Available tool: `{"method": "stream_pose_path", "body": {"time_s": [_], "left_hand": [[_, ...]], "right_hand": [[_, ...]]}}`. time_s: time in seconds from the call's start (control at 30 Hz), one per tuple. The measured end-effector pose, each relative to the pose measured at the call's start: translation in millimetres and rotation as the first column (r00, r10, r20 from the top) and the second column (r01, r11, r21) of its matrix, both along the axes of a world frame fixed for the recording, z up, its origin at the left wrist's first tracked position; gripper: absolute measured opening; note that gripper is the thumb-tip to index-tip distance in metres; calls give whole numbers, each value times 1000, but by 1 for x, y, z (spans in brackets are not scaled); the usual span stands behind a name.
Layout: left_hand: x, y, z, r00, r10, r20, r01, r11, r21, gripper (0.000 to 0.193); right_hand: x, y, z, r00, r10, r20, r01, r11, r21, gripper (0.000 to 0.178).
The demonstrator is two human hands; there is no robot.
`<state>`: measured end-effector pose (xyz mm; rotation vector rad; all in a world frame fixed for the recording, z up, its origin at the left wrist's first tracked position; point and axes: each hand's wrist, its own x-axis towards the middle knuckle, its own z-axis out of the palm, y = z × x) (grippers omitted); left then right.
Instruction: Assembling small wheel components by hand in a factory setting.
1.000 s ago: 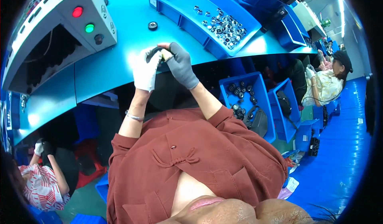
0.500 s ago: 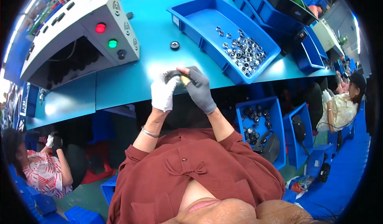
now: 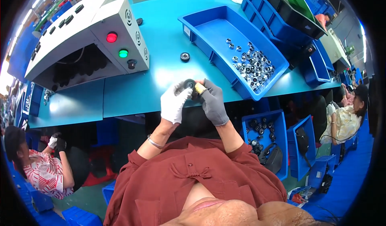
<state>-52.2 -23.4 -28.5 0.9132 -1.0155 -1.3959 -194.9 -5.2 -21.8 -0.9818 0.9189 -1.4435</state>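
At the far left, a seated co-worker [image 3: 48, 171] in a red-and-white patterned top is noted below the counter [image 3: 124, 93]. A white machine [image 3: 96, 35] is set on the counter, fitted with a red light [image 3: 111, 37] and a green light [image 3: 123, 53]; black round pieces [image 3: 69, 19] are placed along its top.

Near the counter's front edge, a black wheel [image 3: 189, 83] is held between the thumb and fingers of the white-gloved left hand [image 3: 173, 105], its round face turned upward. Beyond it, a loose wheel [image 3: 185, 57] is seated flat on the counter, well apart from the hands. The grey-gloved right hand [image 3: 215, 103] is brought to the held wheel's right side, fingers bent and narrowly spaced; whether the wheel is gripped by it cannot be told. A pale yellow piece [image 3: 200, 88] is seen at its fingertips; whether worn or held cannot be determined.

To the right, shiny metal parts [image 3: 255, 67] are gathered at the near end of a blue tray [image 3: 213, 25]. Below counter level, black wheels are contained in a blue bin [image 3: 282, 137], and a black bag [image 3: 301, 141] in the narrower bin [image 3: 307, 127] beside it.
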Motion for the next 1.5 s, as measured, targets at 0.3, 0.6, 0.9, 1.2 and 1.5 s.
{"method": "stream_pose_path", "body": {"time_s": [0.3,0.6,0.9,1.2,1.5], "left_hand": [[7,-7,12,990,-117,83,107,988,108,22],[23,-37,12,964,-220,147,191,963,193,27],[12,-28,6,956,-151,-250,228,921,316,33],[6,-24,5,991,-130,10,123,960,251,22],[8,-13,7,994,-69,85,51,979,195,25]], "right_hand": [[2,-13,7,999,39,14,-40,997,72,20],[2,-24,24,996,72,-56,-62,985,160,28],[7,-25,12,999,-19,-48,26,987,157,29],[2,-27,10,992,-46,-114,56,995,85,23],[7,-23,9,949,-69,-308,70,998,-9,15]]}}
